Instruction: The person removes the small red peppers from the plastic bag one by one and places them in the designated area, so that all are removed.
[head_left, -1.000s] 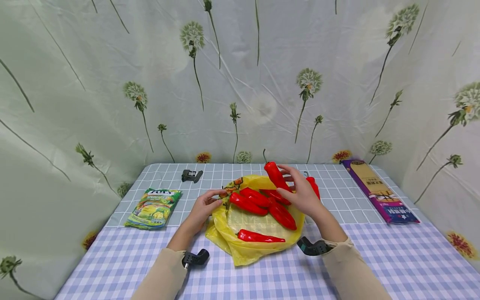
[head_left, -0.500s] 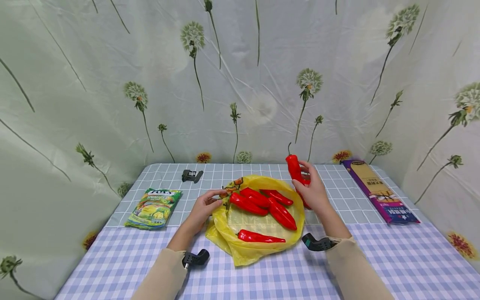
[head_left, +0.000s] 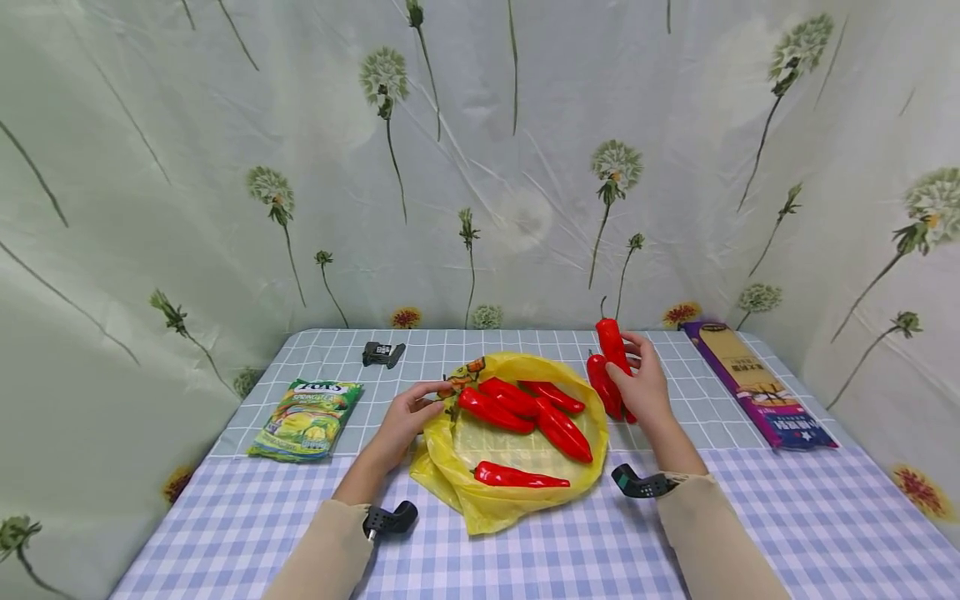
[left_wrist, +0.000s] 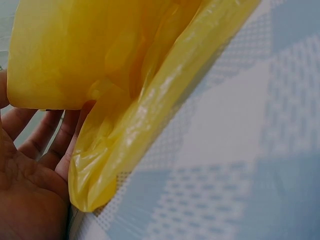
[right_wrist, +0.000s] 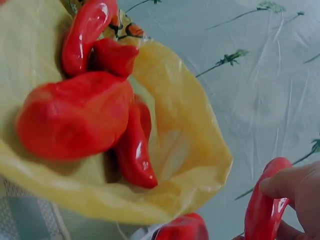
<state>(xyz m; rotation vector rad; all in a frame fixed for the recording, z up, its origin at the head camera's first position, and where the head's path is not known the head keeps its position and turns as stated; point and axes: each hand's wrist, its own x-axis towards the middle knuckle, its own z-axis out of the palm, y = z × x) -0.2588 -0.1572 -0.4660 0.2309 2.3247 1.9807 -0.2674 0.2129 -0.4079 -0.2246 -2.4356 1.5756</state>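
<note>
Your right hand [head_left: 643, 385] grips one red pepper [head_left: 612, 343], held upright just right of the yellow bag [head_left: 517, 500], beside another pepper [head_left: 602, 385] on the counter [head_left: 750, 517]. Your left hand [head_left: 405, 417] pinches the bag's left edge, holding it open. Four peppers [head_left: 525, 408] lie inside the bag. A green snack packet [head_left: 307, 417] sits far left, a purple box [head_left: 757, 383] far right.

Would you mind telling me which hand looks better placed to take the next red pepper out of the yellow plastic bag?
Probably the right hand: it grips a red pepper just beside the yellow plastic bag, whereas the left hand pinches the bag's rim, holding it open.
</note>
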